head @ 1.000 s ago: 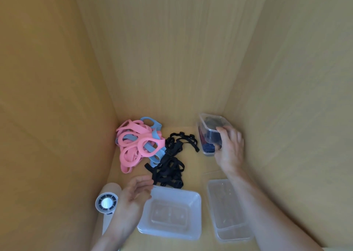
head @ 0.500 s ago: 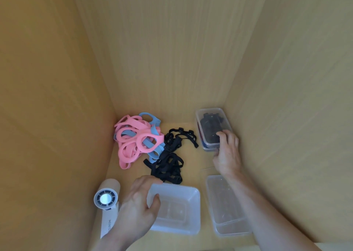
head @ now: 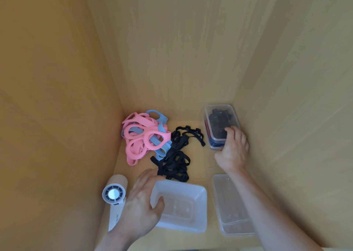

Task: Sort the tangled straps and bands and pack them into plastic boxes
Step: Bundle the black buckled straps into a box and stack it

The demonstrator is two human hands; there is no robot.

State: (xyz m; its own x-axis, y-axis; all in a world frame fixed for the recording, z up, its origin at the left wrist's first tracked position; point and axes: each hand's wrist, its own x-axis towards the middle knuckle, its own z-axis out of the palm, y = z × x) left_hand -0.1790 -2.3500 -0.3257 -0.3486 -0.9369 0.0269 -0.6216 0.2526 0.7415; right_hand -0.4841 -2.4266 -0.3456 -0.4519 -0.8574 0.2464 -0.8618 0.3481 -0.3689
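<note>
A tangle of pink bands (head: 142, 136) and blue bands (head: 161, 128) lies at the back left of the wooden floor. Beside it sprawls a heap of black straps (head: 175, 161). My left hand (head: 142, 203) grips the left rim of an empty clear plastic box (head: 198, 205), thumb inside. My right hand (head: 232, 150) rests on the near end of a lidded clear box (head: 219, 109) with dark straps inside, set in the back right corner.
A clear lid or shallow box (head: 229, 208) lies at the front right, partly under my right forearm. A white handheld fan (head: 114, 193) lies at the front left. Tall wooden walls (head: 57, 98) close in on three sides.
My right hand has set the lidded box down flat in the back right corner. My left hand has come down onto the empty box and taken hold of its rim.
</note>
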